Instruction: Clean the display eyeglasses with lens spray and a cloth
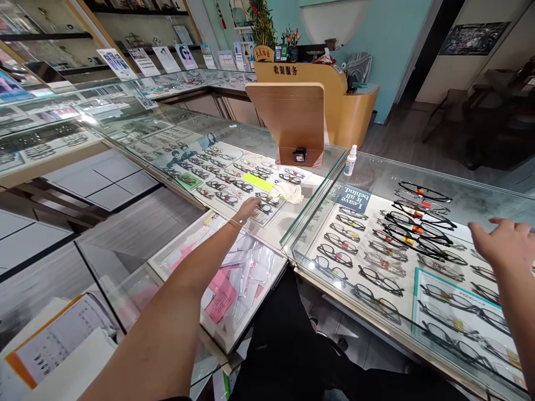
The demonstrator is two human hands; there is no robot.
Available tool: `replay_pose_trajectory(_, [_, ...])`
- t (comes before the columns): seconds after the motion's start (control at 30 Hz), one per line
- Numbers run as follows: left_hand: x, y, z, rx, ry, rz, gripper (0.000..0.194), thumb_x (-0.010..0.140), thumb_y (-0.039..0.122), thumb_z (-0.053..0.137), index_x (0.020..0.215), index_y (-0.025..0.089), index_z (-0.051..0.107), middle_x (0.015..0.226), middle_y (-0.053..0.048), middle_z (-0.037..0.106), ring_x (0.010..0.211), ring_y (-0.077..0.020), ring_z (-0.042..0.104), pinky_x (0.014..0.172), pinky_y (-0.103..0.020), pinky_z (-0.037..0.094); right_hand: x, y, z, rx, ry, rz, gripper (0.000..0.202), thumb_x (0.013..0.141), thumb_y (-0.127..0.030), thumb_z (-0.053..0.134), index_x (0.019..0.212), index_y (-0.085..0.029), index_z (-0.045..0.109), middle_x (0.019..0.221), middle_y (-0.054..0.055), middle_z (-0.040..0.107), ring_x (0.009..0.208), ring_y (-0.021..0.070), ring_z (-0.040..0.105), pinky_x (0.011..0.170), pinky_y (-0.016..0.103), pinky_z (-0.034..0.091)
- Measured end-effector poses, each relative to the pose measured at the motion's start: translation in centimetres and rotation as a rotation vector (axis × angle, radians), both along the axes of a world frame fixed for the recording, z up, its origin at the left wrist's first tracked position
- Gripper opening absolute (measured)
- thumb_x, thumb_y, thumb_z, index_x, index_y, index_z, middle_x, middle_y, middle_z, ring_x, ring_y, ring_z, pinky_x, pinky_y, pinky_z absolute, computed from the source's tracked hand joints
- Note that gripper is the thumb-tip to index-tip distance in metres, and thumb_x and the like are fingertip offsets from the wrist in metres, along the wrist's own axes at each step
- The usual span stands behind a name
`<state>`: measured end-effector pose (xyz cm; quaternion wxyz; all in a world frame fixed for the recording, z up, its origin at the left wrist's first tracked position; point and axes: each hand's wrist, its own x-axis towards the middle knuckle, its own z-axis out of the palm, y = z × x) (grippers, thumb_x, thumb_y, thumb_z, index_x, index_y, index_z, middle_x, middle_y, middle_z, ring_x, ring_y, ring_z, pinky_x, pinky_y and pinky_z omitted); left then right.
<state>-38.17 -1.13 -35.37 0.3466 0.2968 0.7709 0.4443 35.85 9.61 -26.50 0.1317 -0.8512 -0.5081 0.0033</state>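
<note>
My left hand [249, 207] reaches over the left glass counter, its fingers closed at the near side of a dark-rimmed pair of eyeglasses [266, 209]. Just beyond it lies a crumpled white cloth [288, 191]. A yellow-green strip [258, 182] is a little farther back, among rows of eyeglasses. On the right, my right hand [507, 242] hovers over the other counter, fingers apart and holding nothing. Nearest to it is a column of black-framed eyeglasses [422, 214] with small orange and red tags, lying on the glass top.
A brown tilted board [288, 111], seen from behind, stands on the left counter. A small white spray bottle [350, 161] is at the right counter's back edge. Below my left arm, an open drawer [267, 312] holds papers and pink slips. A raised glass edge [313, 203] separates the counters.
</note>
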Motion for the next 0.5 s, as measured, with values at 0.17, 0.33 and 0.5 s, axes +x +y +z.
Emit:
replay_pose_trajectory(0.17, [0.4,1.0,-0.4,-0.015,-0.087,0.024,0.041,0.109,0.043,0.073,0.139,0.016,0.069,0.139,-0.014,0.07,0.12,-0.0282,0.072,0.102,-0.05,0.064,-0.6,-0.4,0.4,0.013,0.006,0.006,0.084,0.09,-0.065,0.03,0.16,-0.025,0.055,0.16,0.032,0.045,0.147,0.0489,0.035,0.107,0.061,0.026])
replay_pose_trajectory(0.33, [0.9,1.8,0.0,-0.023,-0.137,0.069,0.041,0.109,0.043,0.072,0.14,0.016,0.069,0.138,-0.013,0.07,0.119,-0.0279,0.072,0.101,-0.05,0.065,-0.6,-0.3,0.2,0.018,-0.013,0.005,0.082,0.092,-0.062,0.033,0.158,-0.021,0.058,0.158,0.033,0.048,0.144,0.0489,0.039,0.108,0.062,0.029])
replay_pose_trajectory(0.5, [1.7,2.0,0.7,-0.002,-0.173,0.127,0.042,0.109,0.043,0.072,0.14,0.016,0.069,0.14,-0.014,0.069,0.121,-0.0287,0.071,0.104,-0.051,0.064,-0.9,-0.6,0.6,0.017,-0.021,0.011,0.079,0.095,-0.061,0.034,0.156,-0.017,0.059,0.158,0.033,0.05,0.147,0.0485,0.041,0.111,0.061,0.033])
